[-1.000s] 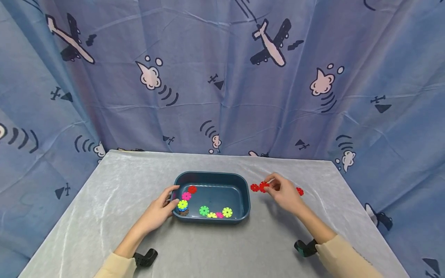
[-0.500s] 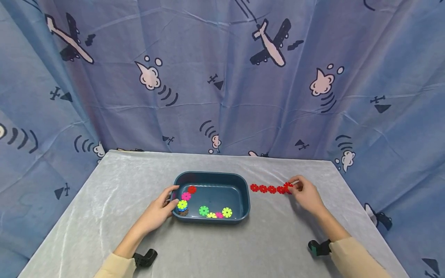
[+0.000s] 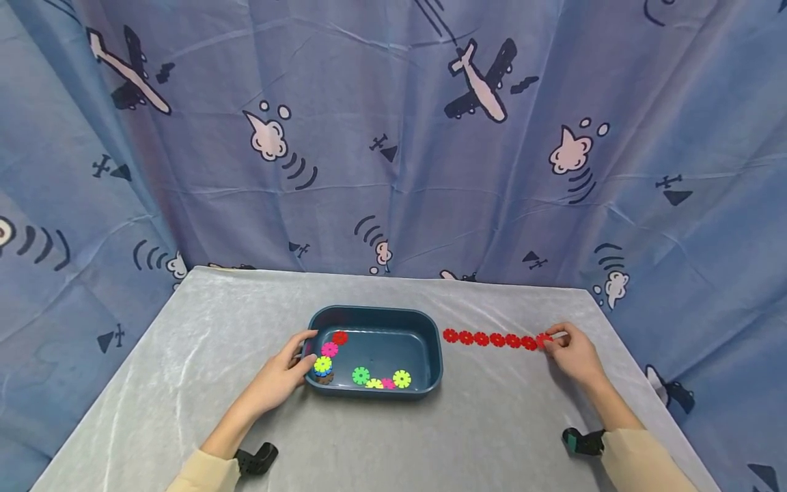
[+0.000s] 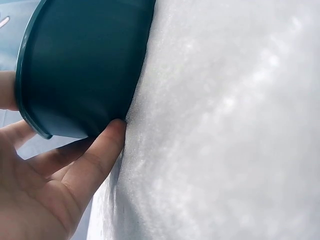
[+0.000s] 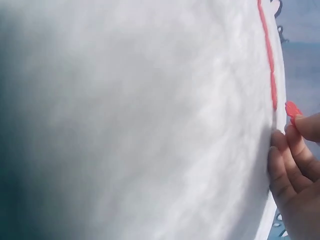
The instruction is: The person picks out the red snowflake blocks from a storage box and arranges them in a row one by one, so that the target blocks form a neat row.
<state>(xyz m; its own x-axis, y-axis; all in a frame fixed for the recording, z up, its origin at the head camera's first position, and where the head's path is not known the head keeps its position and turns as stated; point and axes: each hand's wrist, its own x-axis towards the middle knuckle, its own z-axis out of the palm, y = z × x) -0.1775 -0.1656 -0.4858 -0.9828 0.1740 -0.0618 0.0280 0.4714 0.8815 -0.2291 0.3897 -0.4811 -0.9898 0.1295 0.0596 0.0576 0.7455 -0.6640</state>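
My right hand (image 3: 574, 352) pinches a red toothed plastic disc (image 3: 544, 341) between thumb and fingertips, at the right end of a row of red discs (image 3: 481, 339) laid on the cloth. In the right wrist view the pinched disc (image 5: 293, 108) is tilted and stands off the cloth, just past the end of the red row (image 5: 270, 60). On the other side, my left hand (image 3: 283, 372) grips the left end of a dark teal plastic tray (image 3: 372, 393); the left wrist view shows fingers (image 4: 97, 157) against the outside of its wall.
Inside the tray lie several loose discs, among them a green disc (image 3: 361, 375), a yellow disc (image 3: 402, 378), a pink disc (image 3: 330, 349) and a red disc (image 3: 340, 337). Pale grey cloth (image 3: 393, 451) covers the table. A blue patterned curtain (image 3: 393, 137) hangs behind its far edge.
My right hand has travelled rightward above the row with the red disc, from near the row's left end to its right end, uncovering the discs between. My left hand and the tray stay put.
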